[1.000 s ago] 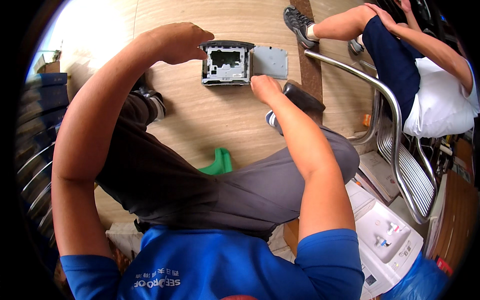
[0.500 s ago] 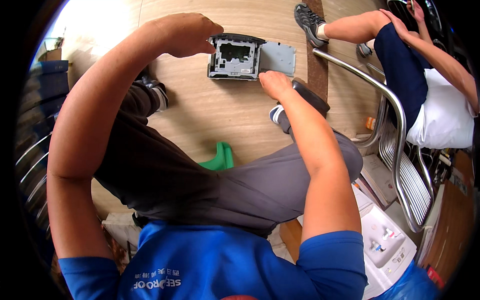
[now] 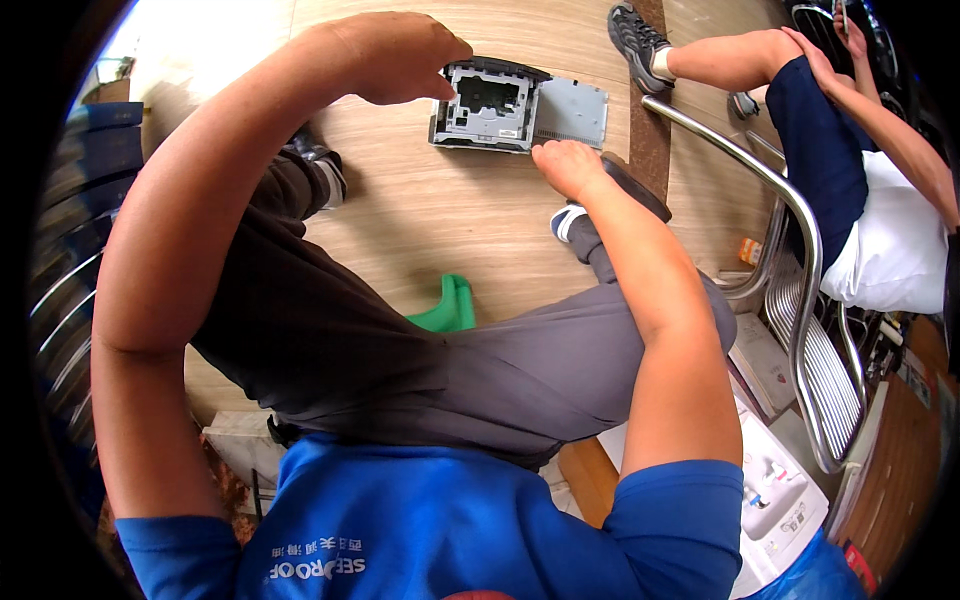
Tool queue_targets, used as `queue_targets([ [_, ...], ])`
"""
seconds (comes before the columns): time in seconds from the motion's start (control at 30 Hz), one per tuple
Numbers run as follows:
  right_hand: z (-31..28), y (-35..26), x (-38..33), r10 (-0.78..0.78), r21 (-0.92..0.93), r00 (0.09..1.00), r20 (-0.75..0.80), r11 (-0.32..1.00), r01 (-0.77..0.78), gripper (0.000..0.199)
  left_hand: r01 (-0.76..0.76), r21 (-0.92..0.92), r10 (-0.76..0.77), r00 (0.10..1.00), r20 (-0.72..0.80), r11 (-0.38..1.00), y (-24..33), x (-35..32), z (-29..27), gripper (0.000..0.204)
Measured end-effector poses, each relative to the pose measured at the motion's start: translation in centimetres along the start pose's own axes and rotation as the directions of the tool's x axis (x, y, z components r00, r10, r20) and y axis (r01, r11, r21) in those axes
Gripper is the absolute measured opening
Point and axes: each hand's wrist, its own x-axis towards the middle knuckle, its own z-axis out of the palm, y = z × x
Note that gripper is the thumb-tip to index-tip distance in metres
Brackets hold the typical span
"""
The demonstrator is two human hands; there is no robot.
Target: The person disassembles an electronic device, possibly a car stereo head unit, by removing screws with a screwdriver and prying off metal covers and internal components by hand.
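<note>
On the floor at the far side of my spread legs lies an opened grey-and-black electronic device (image 3: 490,128), box-shaped, with a dark cut-out that shows its inner parts. A pale grey panel (image 3: 573,112) stretches out flat from its right side. My left hand (image 3: 405,58) bends around the far left corner of the device, thumb and fingers gripping there. At the near right corner, where device and panel meet, my right hand (image 3: 572,168) is closed with its fingers curled. Whether it pinches the edge or a small item is hidden.
A green plastic piece (image 3: 448,305) stands between my legs. To the right, a metal bench (image 3: 800,225) holds a seated person (image 3: 850,180), whose shoe (image 3: 635,40) rests near the panel. A white tray (image 3: 775,490) lies low on the right; blue boxes (image 3: 105,150) stack at left.
The view has shifted a little, so the scene sits slightly farther right and up. Both hands keep about the same places at the device.
</note>
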Motion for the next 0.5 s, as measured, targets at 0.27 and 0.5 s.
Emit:
queue_targets([
  [0.27, -0.1, 0.6, -0.2, -0.059, -0.039, 0.998, 0.001, 0.997, 0.059, 0.020, -0.033, -0.002, 0.033, 0.999, 0.004, 0.999, -0.2, 0.4, 0.1, 0.050],
  [0.5, -0.1, 0.2, 0.8, 0.222, 0.273, 0.975, 0.020, 0.937, -0.219, 0.023, -0.008, -0.006, 0.008, 1.000, 0.010, 1.000, -0.2, 0.0, -0.2, 0.050],
])
